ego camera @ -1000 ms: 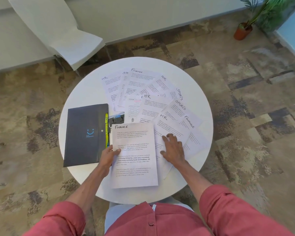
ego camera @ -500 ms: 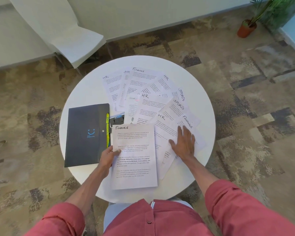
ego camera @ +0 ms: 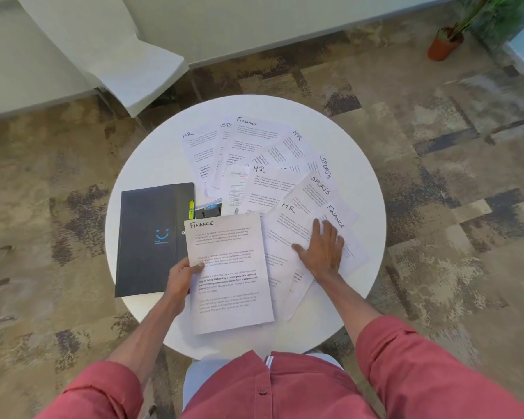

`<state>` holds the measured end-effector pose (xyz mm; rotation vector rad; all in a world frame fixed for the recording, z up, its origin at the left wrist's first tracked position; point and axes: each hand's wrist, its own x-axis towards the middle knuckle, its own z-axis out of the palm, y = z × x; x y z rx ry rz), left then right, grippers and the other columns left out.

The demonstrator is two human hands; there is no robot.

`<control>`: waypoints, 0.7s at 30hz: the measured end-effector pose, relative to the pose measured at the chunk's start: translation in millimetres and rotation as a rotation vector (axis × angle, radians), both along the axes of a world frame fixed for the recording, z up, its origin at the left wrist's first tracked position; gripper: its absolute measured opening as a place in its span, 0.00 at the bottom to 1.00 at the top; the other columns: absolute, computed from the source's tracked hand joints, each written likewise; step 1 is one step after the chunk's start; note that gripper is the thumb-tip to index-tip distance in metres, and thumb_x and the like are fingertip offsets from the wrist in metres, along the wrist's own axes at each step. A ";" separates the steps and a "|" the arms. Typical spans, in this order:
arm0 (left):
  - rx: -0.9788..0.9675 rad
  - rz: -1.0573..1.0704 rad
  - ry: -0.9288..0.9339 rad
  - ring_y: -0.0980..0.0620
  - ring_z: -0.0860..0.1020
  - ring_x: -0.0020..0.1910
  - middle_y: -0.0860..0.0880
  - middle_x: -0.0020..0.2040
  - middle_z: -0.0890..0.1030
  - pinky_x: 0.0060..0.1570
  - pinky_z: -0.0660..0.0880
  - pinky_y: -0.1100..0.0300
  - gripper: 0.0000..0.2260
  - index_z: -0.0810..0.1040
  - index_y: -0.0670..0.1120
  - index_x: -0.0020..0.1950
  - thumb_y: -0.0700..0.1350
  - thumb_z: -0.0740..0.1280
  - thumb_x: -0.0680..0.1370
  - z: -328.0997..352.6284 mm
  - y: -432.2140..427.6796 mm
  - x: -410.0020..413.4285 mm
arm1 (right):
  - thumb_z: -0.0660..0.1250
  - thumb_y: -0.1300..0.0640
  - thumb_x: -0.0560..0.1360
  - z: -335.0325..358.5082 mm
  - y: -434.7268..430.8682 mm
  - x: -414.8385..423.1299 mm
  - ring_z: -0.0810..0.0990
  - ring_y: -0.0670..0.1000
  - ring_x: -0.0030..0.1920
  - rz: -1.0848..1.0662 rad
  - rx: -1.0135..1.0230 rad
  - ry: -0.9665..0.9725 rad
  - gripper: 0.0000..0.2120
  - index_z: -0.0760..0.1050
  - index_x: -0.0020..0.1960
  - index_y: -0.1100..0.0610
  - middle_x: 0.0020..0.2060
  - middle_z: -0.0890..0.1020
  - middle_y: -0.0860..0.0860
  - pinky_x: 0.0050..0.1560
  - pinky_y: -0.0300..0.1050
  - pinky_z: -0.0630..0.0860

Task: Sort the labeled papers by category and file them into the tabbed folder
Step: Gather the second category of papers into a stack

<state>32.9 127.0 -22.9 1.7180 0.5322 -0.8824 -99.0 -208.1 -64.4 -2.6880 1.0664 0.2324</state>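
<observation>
A dark closed folder (ego camera: pixel 152 237) with a blue smile mark and a yellow tab (ego camera: pixel 191 209) lies at the table's left. My left hand (ego camera: pixel 180 279) grips the left edge of a sheet headed FINANCE (ego camera: pixel 229 273) near the front edge. My right hand (ego camera: pixel 322 251) lies flat, fingers spread, on overlapping sheets headed HR (ego camera: pixel 280 237) and FINANCE (ego camera: pixel 341 217). Several more sheets headed HR, SPORTS and FINANCE (ego camera: pixel 254 140) fan out across the far half of the table.
The round white table (ego camera: pixel 152 158) stands on patterned carpet. A white chair (ego camera: pixel 127 65) sits beyond it at the far left. A potted plant (ego camera: pixel 445 43) stands at the far right. A small dark clip-like item (ego camera: pixel 208 210) peeks out beside the folder.
My right hand slid rightward from the HR sheet onto the sheet headed FINANCE at the right. My left hand kept its hold on the near FINANCE sheet.
</observation>
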 end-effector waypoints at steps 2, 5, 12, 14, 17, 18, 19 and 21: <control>0.005 0.002 0.002 0.42 0.87 0.55 0.48 0.55 0.90 0.51 0.83 0.49 0.13 0.85 0.48 0.64 0.36 0.69 0.82 0.5 2.2 0.5 | 0.75 0.34 0.71 -3.4 -12.2 -1.8 0.67 0.59 0.75 0.029 0.039 0.075 0.49 0.63 0.81 0.59 0.76 0.68 0.58 0.74 0.62 0.64; 0.003 0.011 0.007 0.43 0.88 0.53 0.48 0.55 0.90 0.48 0.83 0.50 0.13 0.85 0.48 0.64 0.36 0.69 0.82 1.3 1.9 0.2 | 0.76 0.32 0.68 -2.1 -21.7 3.4 0.68 0.59 0.72 0.068 0.053 0.110 0.49 0.64 0.77 0.58 0.72 0.69 0.57 0.71 0.60 0.65; -0.007 0.013 0.006 0.42 0.88 0.56 0.48 0.55 0.90 0.56 0.83 0.46 0.12 0.85 0.47 0.64 0.36 0.69 0.82 3.2 -0.4 3.1 | 0.78 0.48 0.71 5.1 -30.2 22.9 0.71 0.59 0.64 0.072 0.156 0.074 0.30 0.71 0.68 0.56 0.62 0.73 0.56 0.62 0.58 0.69; -0.017 0.019 0.000 0.42 0.88 0.55 0.48 0.56 0.90 0.53 0.84 0.47 0.13 0.84 0.47 0.64 0.36 0.69 0.82 4.9 1.2 4.5 | 0.74 0.56 0.75 7.4 -33.1 25.4 0.75 0.59 0.61 0.054 0.243 -0.044 0.17 0.75 0.62 0.57 0.59 0.76 0.55 0.60 0.57 0.70; -0.033 0.034 -0.012 0.42 0.87 0.56 0.48 0.56 0.90 0.59 0.82 0.44 0.13 0.85 0.48 0.63 0.36 0.69 0.83 7.4 3.3 5.1 | 0.70 0.61 0.76 15.8 -37.9 34.3 0.82 0.57 0.56 0.035 0.491 -0.137 0.08 0.78 0.54 0.53 0.53 0.83 0.49 0.53 0.49 0.75; -0.038 0.031 -0.016 0.42 0.87 0.57 0.48 0.56 0.90 0.61 0.82 0.42 0.13 0.85 0.49 0.64 0.36 0.68 0.83 8.2 4.4 5.2 | 0.70 0.61 0.76 18.4 -38.1 38.6 0.83 0.55 0.56 0.050 0.548 -0.137 0.08 0.79 0.53 0.51 0.52 0.85 0.47 0.53 0.48 0.76; -0.042 0.025 -0.021 0.42 0.87 0.57 0.48 0.57 0.90 0.62 0.81 0.41 0.13 0.85 0.49 0.64 0.36 0.68 0.83 9.2 5.5 5.4 | 0.69 0.60 0.76 19.5 -37.7 43.1 0.84 0.54 0.58 0.066 0.581 -0.127 0.09 0.80 0.54 0.48 0.53 0.86 0.46 0.56 0.48 0.77; -0.048 0.028 -0.030 0.43 0.87 0.56 0.49 0.57 0.89 0.63 0.81 0.41 0.14 0.85 0.50 0.65 0.37 0.68 0.84 11.1 8.4 5.7 | 0.70 0.58 0.76 19.4 -34.5 54.2 0.84 0.53 0.61 0.096 0.608 -0.116 0.11 0.81 0.56 0.46 0.57 0.86 0.47 0.65 0.52 0.76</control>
